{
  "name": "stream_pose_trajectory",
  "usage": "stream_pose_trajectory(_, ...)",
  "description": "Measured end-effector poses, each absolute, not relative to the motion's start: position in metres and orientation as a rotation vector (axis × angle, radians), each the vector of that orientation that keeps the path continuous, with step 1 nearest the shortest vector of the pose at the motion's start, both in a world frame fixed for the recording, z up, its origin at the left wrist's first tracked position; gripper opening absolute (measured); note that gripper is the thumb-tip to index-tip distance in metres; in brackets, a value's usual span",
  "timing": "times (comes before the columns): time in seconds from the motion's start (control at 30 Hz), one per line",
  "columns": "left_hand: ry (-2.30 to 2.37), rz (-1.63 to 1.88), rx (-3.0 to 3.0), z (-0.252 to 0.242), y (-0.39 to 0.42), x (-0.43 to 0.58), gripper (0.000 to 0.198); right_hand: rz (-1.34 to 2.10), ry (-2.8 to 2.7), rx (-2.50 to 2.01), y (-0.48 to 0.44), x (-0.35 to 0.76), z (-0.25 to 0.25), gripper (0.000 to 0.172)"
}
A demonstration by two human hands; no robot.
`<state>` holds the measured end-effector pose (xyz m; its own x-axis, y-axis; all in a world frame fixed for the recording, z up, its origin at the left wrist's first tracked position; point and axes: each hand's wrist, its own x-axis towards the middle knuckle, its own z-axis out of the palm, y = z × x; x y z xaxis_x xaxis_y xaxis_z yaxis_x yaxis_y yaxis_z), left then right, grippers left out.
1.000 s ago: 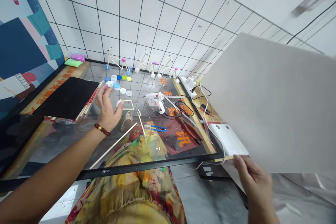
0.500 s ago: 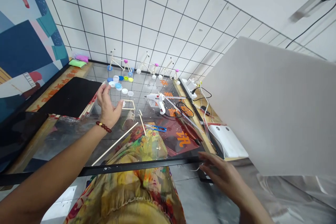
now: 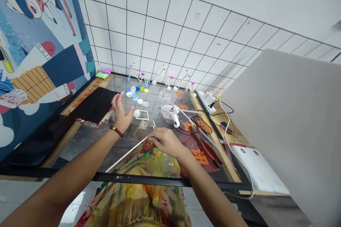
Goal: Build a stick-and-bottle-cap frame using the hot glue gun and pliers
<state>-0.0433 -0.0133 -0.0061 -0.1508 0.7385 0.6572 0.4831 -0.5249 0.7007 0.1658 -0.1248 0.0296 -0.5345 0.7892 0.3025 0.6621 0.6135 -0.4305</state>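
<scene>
My left hand (image 3: 121,115) is over the glass tabletop beside a black pad, thumb apart from its bent fingers, holding nothing I can see. My right hand (image 3: 166,142) is low over the table, fingertips pinched together by the upper end of a long wooden stick (image 3: 126,154). What they pinch, if anything, is hidden. A short stick (image 3: 153,125) shows just behind those fingers. Between the hands lie a small stick frame (image 3: 143,115) and a white round cap (image 3: 136,113). Further back are several bottle caps (image 3: 135,97) in blue, white and yellow.
A white glue gun (image 3: 172,111) with a black cord lies right of centre. Several stick models with wheels (image 3: 183,81) stand along the back edge. The black pad (image 3: 94,104) is at left. A power strip (image 3: 207,101) and a large pale panel (image 3: 287,124) are at right.
My right hand has come from beyond the table's front right edge to the sticks in the middle, covering the blue snips. My left hand stays near the pad. The view has shifted.
</scene>
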Motion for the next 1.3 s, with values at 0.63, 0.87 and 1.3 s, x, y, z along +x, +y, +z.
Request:
stream_pose_trajectory(0.63, 1.428, 1.643, 1.628, -0.013, -0.008, -0.044, 0.053, 0.152, -2.040, -1.566, -0.118, 0.193, 0.003, 0.015)
stream_pose_trajectory(0.87, 1.364, 1.536, 1.502, -0.002, -0.015, -0.037, 0.050, 0.088, -2.132, -1.646, -0.119, 0.189, -0.002, 0.024)
stream_pose_trajectory(1.3, 1.359, 1.543, 1.587, -0.009, -0.011, -0.041, 0.044, 0.109, -2.146, -1.644, -0.119, 0.188, -0.001, 0.032)
